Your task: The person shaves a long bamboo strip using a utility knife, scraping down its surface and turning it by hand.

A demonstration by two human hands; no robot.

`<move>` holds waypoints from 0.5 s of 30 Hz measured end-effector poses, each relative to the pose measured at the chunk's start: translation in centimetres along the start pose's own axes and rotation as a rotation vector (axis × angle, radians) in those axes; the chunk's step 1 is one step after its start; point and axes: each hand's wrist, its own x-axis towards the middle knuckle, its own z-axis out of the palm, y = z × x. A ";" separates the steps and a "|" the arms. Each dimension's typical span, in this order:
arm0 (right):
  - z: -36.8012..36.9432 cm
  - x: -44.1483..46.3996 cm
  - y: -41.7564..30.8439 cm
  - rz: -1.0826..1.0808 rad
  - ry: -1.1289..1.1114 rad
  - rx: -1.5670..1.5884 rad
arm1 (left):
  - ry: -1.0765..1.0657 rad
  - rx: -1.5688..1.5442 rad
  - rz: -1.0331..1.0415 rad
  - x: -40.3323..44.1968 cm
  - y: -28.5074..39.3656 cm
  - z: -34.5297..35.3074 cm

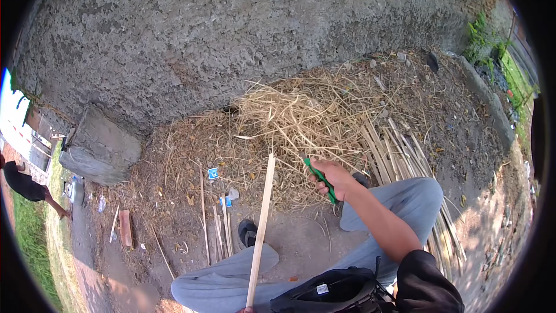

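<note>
My right hand [331, 178] is closed around a green-handled tool [319, 174]; it looks like a knife, though its blade hardly shows. A long pale strip [263, 220], likely bamboo, rises from the bottom edge between my knees. Only a sliver of my left hand [248, 309] shows there, gripping the strip's lower end. The strip's upper end stands left of my right hand, apart from the tool. Beyond both lies a heap of thin shavings [295, 116] against the wall.
Cut strips [399, 156] lie in a bundle beside my right knee, and a few more [223, 229] lie left of my foot. A rough wall [231, 29] closes off the far side. A concrete block [104, 145] stands at left. Another person [26, 182] is at the far left.
</note>
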 end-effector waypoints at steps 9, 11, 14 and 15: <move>1.5 -1.8 5.7 -0.487 -0.145 -1.481 | 0.387 0.490 0.097 4.8 18.1 -7.3; 1.9 -1.7 5.3 -0.542 0.021 -1.141 | 0.431 0.493 0.144 5.7 18.9 -8.3; 1.8 -2.3 3.7 -0.558 0.021 -1.157 | 0.470 0.499 0.210 7.0 20.2 -8.8; 1.6 -2.1 4.0 -0.558 0.024 -1.158 | 0.468 0.506 0.221 7.2 20.4 -8.8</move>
